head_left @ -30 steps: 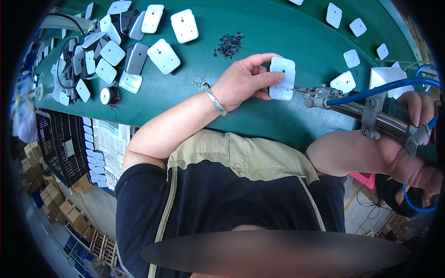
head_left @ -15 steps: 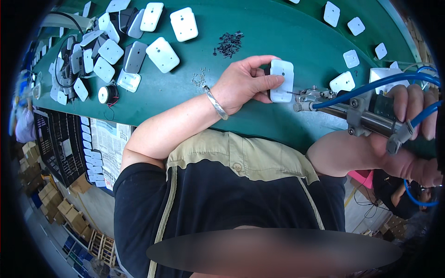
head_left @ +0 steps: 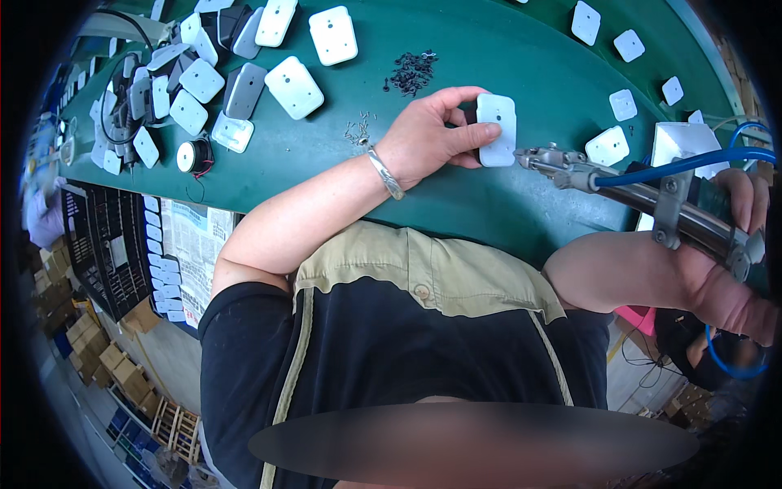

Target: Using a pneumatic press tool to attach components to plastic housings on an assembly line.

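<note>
My left hand [head_left: 436,134], with a silver bangle at the wrist, pinches a small white casing [head_left: 498,129] with a dark side, thumb on its white face. My right hand [head_left: 740,198], at the right edge, is wrapped round a metal-barrelled screwdriving tool [head_left: 643,189] with a blue hose [head_left: 692,163] along it. Part of that hand lies hidden behind the tool. The tool's nose [head_left: 529,157] points left, close beside the casing's lower right edge; I cannot tell whether they touch.
Black small parts [head_left: 411,73] lie heaped on the green table beyond my left hand, with loose screws [head_left: 358,126] nearer. More white casings [head_left: 295,87] crowd the left. A round coil-like part [head_left: 193,156] has red wires. A black crate [head_left: 102,248] stands lower left.
The tool and my right hand have shifted to the right, and its thin bit no longer shows at the casing. The casing sits slightly higher in the picture, still in my left hand.
</note>
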`<state>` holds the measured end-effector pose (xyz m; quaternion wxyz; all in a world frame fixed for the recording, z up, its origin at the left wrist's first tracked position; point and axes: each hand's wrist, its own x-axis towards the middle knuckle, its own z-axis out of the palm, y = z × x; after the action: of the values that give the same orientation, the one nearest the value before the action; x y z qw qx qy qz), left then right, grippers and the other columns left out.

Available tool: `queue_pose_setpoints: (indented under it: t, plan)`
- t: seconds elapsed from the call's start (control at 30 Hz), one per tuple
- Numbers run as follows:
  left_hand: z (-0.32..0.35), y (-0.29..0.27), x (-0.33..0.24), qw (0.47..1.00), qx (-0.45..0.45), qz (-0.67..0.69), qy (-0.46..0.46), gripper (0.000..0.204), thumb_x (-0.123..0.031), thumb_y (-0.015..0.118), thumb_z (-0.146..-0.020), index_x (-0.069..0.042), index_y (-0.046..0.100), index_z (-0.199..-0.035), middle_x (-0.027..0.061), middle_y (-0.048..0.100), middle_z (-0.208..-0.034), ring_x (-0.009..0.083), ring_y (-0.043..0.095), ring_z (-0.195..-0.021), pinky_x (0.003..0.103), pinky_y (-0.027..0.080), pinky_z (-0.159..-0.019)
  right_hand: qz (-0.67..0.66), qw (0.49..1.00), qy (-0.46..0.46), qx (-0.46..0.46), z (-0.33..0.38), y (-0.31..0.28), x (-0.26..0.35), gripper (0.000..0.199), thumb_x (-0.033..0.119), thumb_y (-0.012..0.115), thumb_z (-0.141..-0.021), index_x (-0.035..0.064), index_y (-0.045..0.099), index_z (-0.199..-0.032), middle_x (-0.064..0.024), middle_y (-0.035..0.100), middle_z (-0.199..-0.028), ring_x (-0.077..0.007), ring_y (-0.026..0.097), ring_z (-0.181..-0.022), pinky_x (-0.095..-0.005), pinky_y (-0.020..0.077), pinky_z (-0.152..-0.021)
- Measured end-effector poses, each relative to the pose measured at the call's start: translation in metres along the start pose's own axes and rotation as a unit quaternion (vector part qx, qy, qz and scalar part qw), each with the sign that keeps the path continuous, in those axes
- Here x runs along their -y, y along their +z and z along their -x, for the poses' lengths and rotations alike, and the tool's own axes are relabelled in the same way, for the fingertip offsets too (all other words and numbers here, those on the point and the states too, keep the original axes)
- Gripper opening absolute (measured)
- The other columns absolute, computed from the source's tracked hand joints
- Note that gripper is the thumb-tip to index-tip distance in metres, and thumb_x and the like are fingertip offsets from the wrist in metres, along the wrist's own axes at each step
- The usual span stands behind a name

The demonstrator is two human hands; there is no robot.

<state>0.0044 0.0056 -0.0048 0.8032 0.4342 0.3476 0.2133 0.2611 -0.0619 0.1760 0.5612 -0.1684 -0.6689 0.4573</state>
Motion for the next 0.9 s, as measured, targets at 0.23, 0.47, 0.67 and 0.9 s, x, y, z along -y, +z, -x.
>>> queue_pose_setpoints:
  t: [0.23, 0.47, 0.67, 0.9]
  plan:
    - [0.004, 0.006, -0.007, 1.0, 0.004, 0.013, -0.024, 0.044, -0.016, 0.063, -0.082, -0.01, 0.046, -0.122, 0.0002, 0.057, -0.085, 0.0072, 0.055, -0.076, 0.021, 0.049, -0.064, -0.11, 0.973, -0.115, -0.169, 0.01, 0.044, -0.043, 0.042, 0.022, 0.06, -0.081, 0.0081, 0.041, -0.117, -0.007, 0.052, -0.087, -0.017, 0.052, -0.064, -0.0271, 0.0448, -0.059]
    - [0.004, 0.009, -0.007, 0.998, 0.011, 0.069, -0.006, 0.046, -0.013, 0.067, -0.077, -0.002, 0.048, -0.117, -0.0011, 0.048, -0.066, 0.0073, 0.056, -0.063, 0.021, 0.054, -0.057, -0.294, 0.877, -0.191, -0.329, 0.027, 0.069, -0.075, 0.045, 0.013, 0.07, -0.074, 0.0114, 0.044, -0.111, 0.0009, 0.049, -0.085, -0.013, 0.053, -0.067, -0.0274, 0.0427, -0.066]
    - [0.008, 0.008, -0.003, 0.999, 0.013, 0.046, -0.01, 0.046, -0.013, 0.068, -0.076, -0.001, 0.049, -0.116, -0.0007, 0.05, -0.067, 0.0077, 0.057, -0.064, 0.021, 0.053, -0.055, -0.017, 0.969, -0.14, -0.201, 0.005, 0.063, -0.057, 0.037, 0.01, 0.073, -0.07, 0.0133, 0.049, -0.099, 0.0022, 0.05, -0.083, -0.0103, 0.054, -0.068, -0.023, 0.0414, -0.07]
    - [-0.002, -0.008, -0.005, 0.998, -0.005, 0.043, 0.038, 0.039, -0.017, 0.062, -0.082, -0.008, 0.047, -0.117, 0.0015, 0.059, -0.089, 0.0102, 0.059, -0.081, 0.025, 0.05, -0.064, -0.045, 0.959, -0.185, -0.208, 0.013, 0.068, -0.032, 0.031, 0.006, 0.076, -0.065, 0.0154, 0.054, -0.084, 0.0037, 0.052, -0.081, -0.0072, 0.055, -0.069, -0.0178, 0.0399, -0.073]
